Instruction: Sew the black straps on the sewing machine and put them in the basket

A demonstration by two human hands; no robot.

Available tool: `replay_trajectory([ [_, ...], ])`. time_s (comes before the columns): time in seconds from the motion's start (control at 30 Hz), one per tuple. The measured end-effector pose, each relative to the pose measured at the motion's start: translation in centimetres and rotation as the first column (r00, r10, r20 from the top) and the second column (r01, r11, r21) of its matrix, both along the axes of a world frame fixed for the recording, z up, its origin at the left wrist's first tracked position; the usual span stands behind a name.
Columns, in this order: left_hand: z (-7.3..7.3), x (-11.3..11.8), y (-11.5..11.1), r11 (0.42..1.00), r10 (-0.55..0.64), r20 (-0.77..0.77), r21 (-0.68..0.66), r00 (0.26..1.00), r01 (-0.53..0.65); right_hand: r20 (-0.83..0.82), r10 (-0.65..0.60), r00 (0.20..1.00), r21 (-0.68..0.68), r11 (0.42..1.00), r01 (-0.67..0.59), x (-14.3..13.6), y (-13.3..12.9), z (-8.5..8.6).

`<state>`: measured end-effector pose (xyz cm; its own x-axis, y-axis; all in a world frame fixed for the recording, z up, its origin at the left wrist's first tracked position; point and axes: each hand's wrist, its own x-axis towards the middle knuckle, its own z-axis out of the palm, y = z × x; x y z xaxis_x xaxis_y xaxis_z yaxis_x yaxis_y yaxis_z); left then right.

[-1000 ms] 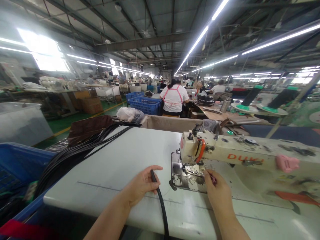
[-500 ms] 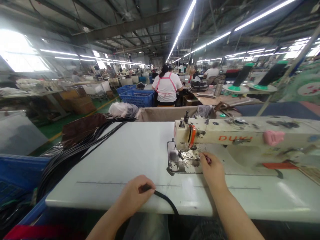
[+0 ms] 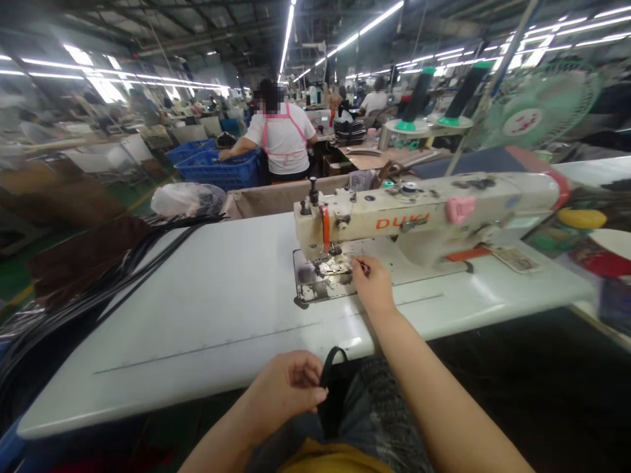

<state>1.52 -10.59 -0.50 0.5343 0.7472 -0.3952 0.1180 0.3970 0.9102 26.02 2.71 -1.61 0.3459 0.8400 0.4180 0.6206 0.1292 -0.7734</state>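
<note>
My left hand (image 3: pixel 288 387) is closed on a narrow black strap (image 3: pixel 333 358) at the front edge of the table. The strap loops up from the fingers and drops toward my lap. My right hand (image 3: pixel 373 282) is pinched closed beside the needle plate of the sewing machine (image 3: pixel 369 217). Something small and dark red shows in its curled fingers, too little of it to name. Just left of those fingertips is the presser foot area (image 3: pixel 335 264), where fine detail is blurred.
Long black strips (image 3: pixel 123 276) hang over the table's left side. A ruler line (image 3: pixel 207 348) runs along the white table (image 3: pixel 236 276). Ahead, a person in a white shirt (image 3: pixel 286 141) reaches to a blue crate (image 3: pixel 221 171). Thread cones (image 3: pixel 419 98) and a green fan (image 3: pixel 537 112) stand right.
My view has swung right and down. My left hand has drawn the strap off the tabletop toward my lap. My right hand stays by the needle plate. The person ahead now reaches left.
</note>
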Motion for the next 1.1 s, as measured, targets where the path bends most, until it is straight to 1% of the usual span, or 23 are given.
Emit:
replay_trajectory([
  [0.07,-0.3,1.2,-0.1,1.0,-0.003,0.035,0.007,0.999,0.003,0.001,-0.002,1.0,-0.006,1.0,0.002,0.0,0.1,0.0],
  [0.13,-0.3,2.0,-0.1,1.0,-0.005,0.049,0.013,0.999,0.005,0.002,-0.004,1.0,-0.009,1.0,0.004,0.0,0.1,0.0],
  [0.23,-0.2,2.7,-0.1,1.0,-0.014,0.066,0.025,0.998,0.013,-0.003,-0.005,1.0,-0.006,1.0,0.005,-0.1,0.1,0.1],
  [0.33,-0.1,3.2,0.0,0.997,-0.06,0.068,0.053,0.996,0.056,-0.019,-0.006,1.0,-0.004,1.0,0.006,-0.1,0.0,0.0],
  [0.43,-0.3,3.6,0.3,0.993,-0.093,0.031,0.075,0.995,0.09,-0.034,-0.011,0.999,-0.004,1.0,0.011,-0.2,0.0,-0.1],
  [0.53,-0.5,3.8,0.4,0.991,-0.105,-0.008,0.086,0.994,0.105,-0.041,-0.008,0.999,-0.006,1.0,0.008,-0.3,-0.2,-0.1],
  [0.63,-0.6,4.0,0.4,0.986,-0.108,-0.048,0.125,0.993,0.113,-0.045,-0.003,0.999,-0.008,1.0,0.003,-0.3,-0.3,0.2],
  [0.8,-0.3,4.3,0.5,0.975,-0.106,-0.075,0.185,0.991,0.119,-0.054,0.001,0.999,-0.01,1.0,-0.001,-0.3,-0.5,0.4],
  [1.1,0.0,4.6,0.5,0.976,-0.099,-0.112,0.181,0.989,0.118,-0.06,0.002,0.998,-0.015,1.0,-0.003,-0.4,-0.6,0.5],
])
